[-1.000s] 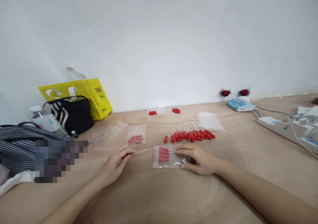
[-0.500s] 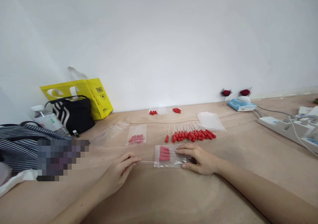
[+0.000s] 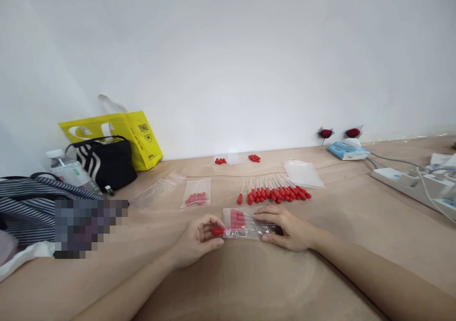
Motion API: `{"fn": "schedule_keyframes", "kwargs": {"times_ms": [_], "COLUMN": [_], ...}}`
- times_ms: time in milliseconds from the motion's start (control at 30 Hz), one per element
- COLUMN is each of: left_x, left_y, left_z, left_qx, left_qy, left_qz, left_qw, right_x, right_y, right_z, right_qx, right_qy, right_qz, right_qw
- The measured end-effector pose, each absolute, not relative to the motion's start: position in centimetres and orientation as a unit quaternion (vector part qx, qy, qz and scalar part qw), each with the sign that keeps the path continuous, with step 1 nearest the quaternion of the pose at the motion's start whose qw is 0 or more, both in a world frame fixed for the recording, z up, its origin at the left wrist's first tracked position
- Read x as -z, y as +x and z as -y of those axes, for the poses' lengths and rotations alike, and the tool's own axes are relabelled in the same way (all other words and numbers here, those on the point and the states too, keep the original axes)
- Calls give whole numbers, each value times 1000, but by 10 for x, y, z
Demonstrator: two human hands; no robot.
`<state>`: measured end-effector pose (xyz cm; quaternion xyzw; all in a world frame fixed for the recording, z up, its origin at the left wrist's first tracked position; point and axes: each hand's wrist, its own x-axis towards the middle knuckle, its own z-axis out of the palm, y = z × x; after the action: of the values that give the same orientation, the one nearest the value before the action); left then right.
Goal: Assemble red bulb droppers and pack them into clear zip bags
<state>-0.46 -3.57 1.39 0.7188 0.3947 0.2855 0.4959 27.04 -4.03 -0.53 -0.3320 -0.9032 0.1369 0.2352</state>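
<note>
A clear zip-lock bag (image 3: 251, 233) lies on the table in front of me, its mouth to the left, with several red-bulbed droppers (image 3: 238, 219) inside. At the mouth, my left hand (image 3: 199, 238) has its fingers and thumb around the red bulb of another dropper (image 3: 218, 231); its thin tube runs into the bag. My right hand (image 3: 285, 228) grips the bag's right part, fingers over its upper side and thumb at its lower edge. Just beyond, several loose droppers (image 3: 274, 193) lie in a row, bulbs toward me.
A filled bag (image 3: 195, 195) and an empty clear bag (image 3: 158, 190) lie left; flat bags (image 3: 304, 174) lie right. Two more filled bags (image 3: 237, 158) rest by the wall. A yellow bag (image 3: 147, 145), black pouch (image 3: 110, 162) and bottle (image 3: 71, 171) stand left; tissues (image 3: 347, 151) and a power strip (image 3: 402, 183) right.
My left hand has moved right to the bag's mouth, and the dropper's tube has slid further in. Its red bulb now shows at the fingertips. My right hand stays on the bag.
</note>
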Motion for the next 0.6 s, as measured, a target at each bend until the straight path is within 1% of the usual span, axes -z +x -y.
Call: {"fn": "schedule_keyframes", "kwargs": {"times_ms": [67,133,300,500,600], "left_x": [-16,-18,-17,-11,-8], "left_y": [-11,-15,-7,9,10], "left_z": [35,35,32,22,20], "left_qx": [-260,-247,-216,-258,-254], "left_qy": [707,710,751,735,731], "left_qz": [-382,-380,-390,-416,-450], "left_qw": [536,538,487,469,446], "right_x": [5,5,6,8,8], "right_y": [270,270,270,271,271], "right_z": [41,41,40,39,40], "right_qx": [-138,-138,-137,-144,-144], "right_qy": [-330,-329,-335,-334,-334], "right_qz": [904,904,903,900,900], "right_qw": [235,235,232,239,243]}}
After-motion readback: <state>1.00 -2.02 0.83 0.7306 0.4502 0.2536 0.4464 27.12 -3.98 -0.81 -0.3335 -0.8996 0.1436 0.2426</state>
